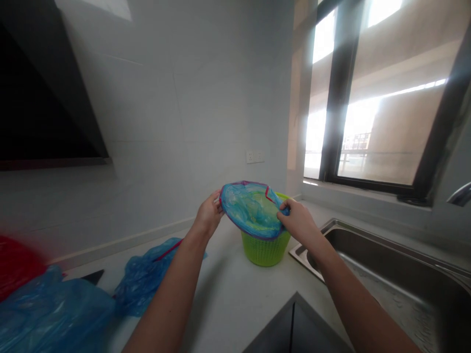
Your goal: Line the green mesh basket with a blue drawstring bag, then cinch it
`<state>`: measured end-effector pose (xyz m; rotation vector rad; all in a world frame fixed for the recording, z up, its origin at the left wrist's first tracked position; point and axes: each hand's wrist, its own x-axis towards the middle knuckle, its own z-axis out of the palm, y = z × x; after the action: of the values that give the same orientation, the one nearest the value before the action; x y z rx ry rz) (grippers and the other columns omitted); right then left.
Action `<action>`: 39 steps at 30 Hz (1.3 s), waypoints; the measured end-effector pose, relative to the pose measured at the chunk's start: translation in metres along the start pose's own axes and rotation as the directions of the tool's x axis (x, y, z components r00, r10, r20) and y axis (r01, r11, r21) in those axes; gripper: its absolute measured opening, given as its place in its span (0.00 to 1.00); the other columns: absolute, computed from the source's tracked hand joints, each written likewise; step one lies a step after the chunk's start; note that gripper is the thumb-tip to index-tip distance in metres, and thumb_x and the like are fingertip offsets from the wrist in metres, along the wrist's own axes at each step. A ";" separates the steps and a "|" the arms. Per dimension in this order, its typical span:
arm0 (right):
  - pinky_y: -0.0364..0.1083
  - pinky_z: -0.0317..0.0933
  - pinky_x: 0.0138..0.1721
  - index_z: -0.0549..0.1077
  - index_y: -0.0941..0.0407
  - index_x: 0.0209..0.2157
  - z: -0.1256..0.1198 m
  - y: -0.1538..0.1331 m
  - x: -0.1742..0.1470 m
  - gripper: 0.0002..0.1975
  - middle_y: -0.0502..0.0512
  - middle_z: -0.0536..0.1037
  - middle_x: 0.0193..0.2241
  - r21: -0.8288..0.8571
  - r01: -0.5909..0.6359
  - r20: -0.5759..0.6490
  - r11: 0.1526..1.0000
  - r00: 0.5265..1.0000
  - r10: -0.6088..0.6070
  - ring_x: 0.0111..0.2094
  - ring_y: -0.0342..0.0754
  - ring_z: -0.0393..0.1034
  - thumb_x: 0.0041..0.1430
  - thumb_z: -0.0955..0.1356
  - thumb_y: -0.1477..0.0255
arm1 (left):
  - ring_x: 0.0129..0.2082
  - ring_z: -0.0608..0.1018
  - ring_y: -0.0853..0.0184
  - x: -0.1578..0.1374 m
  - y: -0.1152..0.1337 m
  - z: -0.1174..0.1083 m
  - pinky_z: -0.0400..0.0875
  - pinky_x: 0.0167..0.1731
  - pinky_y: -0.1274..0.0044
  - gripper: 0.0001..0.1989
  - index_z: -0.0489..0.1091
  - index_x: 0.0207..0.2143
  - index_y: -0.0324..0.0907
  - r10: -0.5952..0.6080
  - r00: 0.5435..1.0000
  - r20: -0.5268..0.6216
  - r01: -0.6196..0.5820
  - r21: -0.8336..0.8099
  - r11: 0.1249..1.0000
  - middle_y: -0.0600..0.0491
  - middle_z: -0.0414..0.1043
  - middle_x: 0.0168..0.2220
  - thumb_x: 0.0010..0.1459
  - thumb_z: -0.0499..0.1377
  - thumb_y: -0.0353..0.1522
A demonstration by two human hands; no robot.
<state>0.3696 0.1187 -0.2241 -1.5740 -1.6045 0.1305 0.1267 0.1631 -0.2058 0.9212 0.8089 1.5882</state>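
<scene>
A translucent blue plastic bag (247, 208) with a purple and red edge is spread wide over a lime-green perforated basket (267, 251). My left hand (210, 213) grips the bag's left edge, fingers curled behind it. On the right side, my right hand (295, 219) pinches the bag's edge between thumb and fingers, close to the basket's rim. A red strip shows on a fold of the bag near those fingers. The basket stands upright on the white countertop (221, 289); the bag hides most of its opening.
Crumpled blue plastic bags (142, 279) lie left of my left forearm, with a red bag (18, 262) farther left. A steel sink (368, 245) is set into the counter on the right, under the window (375, 122). A dark panel (290, 326) lies in front.
</scene>
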 end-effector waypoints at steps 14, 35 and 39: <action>0.44 0.53 0.32 0.74 0.55 0.36 0.014 0.021 0.022 0.08 0.49 0.72 0.25 0.116 0.147 -0.129 0.982 0.983 -0.132 0.27 0.46 0.65 0.52 0.66 0.73 | 0.33 0.75 0.66 0.008 -0.032 -0.006 0.65 0.33 0.76 0.25 0.74 0.39 0.37 0.055 0.995 0.084 -0.085 0.416 0.906 0.46 0.76 0.36 0.43 0.68 0.46; 0.37 0.49 0.14 0.76 0.63 0.35 0.007 0.024 0.033 0.15 0.45 0.64 0.16 0.920 -0.359 0.356 0.154 0.933 0.049 0.14 0.37 0.52 0.42 0.65 0.80 | 0.20 0.69 0.68 0.009 -0.033 -0.009 0.63 0.23 0.78 0.37 0.61 0.59 0.29 0.045 0.995 -0.085 0.008 0.548 0.836 0.55 0.67 0.20 0.44 0.63 0.24; 0.39 0.55 0.16 0.78 0.65 0.36 0.000 0.021 0.031 0.17 0.50 0.69 0.20 0.893 -0.413 0.415 0.176 0.909 0.030 0.17 0.39 0.57 0.42 0.64 0.81 | 0.19 0.71 0.64 -0.013 -0.007 -0.008 0.63 0.19 0.77 0.27 0.66 0.50 0.37 -0.031 0.998 -0.058 0.063 0.735 0.675 0.54 0.68 0.21 0.44 0.63 0.28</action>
<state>0.3906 0.1492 -0.2224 -0.6741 -0.9776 1.3876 0.1243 0.1518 -0.2178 1.4228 1.5577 1.2142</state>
